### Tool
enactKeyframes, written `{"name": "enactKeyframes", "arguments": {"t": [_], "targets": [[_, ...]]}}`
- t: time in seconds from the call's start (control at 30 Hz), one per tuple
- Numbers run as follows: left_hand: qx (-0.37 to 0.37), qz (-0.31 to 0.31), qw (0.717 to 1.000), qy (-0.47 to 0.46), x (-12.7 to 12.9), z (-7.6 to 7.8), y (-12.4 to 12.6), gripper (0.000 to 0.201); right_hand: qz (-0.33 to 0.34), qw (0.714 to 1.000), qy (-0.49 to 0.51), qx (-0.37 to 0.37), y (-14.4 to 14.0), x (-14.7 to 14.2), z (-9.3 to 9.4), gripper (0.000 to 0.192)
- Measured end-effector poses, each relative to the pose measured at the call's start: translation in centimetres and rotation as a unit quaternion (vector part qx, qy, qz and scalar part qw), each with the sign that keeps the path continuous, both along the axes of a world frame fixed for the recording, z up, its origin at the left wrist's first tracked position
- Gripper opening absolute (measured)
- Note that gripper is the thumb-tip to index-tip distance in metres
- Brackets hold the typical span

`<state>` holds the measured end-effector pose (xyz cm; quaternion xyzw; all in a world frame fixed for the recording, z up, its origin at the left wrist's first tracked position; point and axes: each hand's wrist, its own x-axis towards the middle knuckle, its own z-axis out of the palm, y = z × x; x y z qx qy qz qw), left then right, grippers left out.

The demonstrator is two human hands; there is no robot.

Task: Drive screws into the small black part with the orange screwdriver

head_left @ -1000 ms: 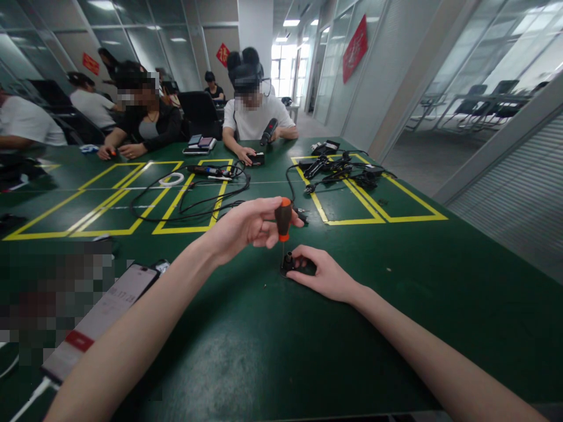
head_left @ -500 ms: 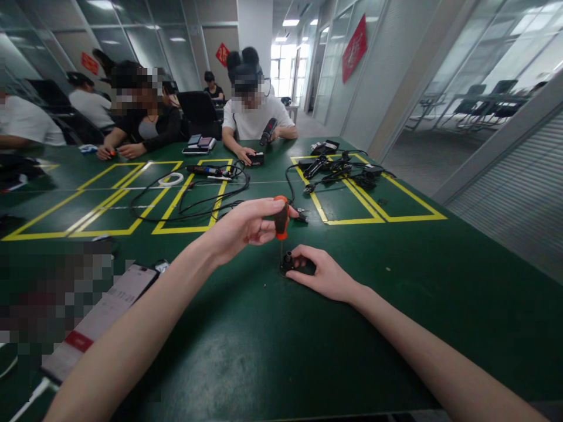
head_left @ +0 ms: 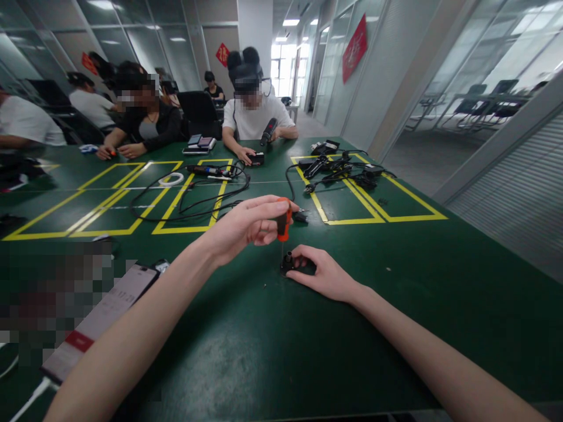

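Green table [head_left: 272, 351], yellow tape rectangles [head_left: 373, 220] marked across far half. Loose black cables [head_left: 206, 202] and white ring [head_left: 171, 179] inside middle rectangles. Heap of black devices and leads [head_left: 338, 167] at right rectangle. Phone [head_left: 99, 319] near left edge. Small black part [head_left: 288, 264] at centre.

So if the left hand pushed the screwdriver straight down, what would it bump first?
Probably the small black part under the right hand; the left hand holds the screwdriver just above it, though depth is unclear.
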<state>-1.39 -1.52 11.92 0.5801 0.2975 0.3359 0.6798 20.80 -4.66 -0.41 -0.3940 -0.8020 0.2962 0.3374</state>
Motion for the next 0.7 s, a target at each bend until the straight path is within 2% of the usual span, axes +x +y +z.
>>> {"name": "enactKeyframes", "arguments": {"t": [0.2, 0.37, 0.7], "targets": [[0.011, -0.009, 1.0, 0.003, -0.07, 0.23, -0.06, 0.052, -0.001, 1.0, 0.002, -0.006, -0.08, 0.03, 0.03, 0.014], [-0.015, -0.037, 0.999, -0.013, -0.05, 0.4, -0.03, 0.051, -0.004, 1.0, -0.001, -0.006, -0.09, 0.03, -0.01, 0.014], [-0.003, -0.006, 1.0, -0.013, -0.05, 0.25, -0.07, 0.053, -0.004, 1.0, 0.0, -0.003, -0.01, -0.06, -0.12, 0.015]]}}
